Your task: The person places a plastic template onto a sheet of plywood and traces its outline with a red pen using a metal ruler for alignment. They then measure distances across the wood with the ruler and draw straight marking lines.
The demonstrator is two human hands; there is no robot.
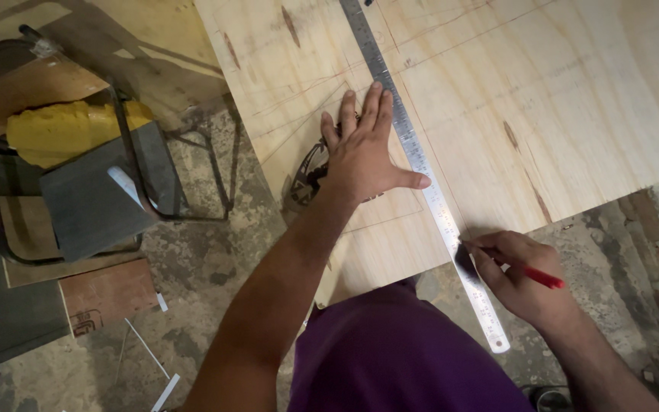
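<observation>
**Pencil at the ruler's edge on a plywood sheet**

The right hand, lower right of the frame, has its fingers pinched shut around a red pencil, whose tip meets the near edge of the plywood sheet right beside the steel ruler. The left hand, at centre, lies flat with fingers spread on the sheet, gripping nothing, its thumb and fingertips pressing against the ruler's left edge. The ruler runs diagonally from top centre to lower right, overhanging the sheet's near edge. At the left of the frame, a metal-framed chair with torn yellow foam stands on the concrete floor.
</observation>
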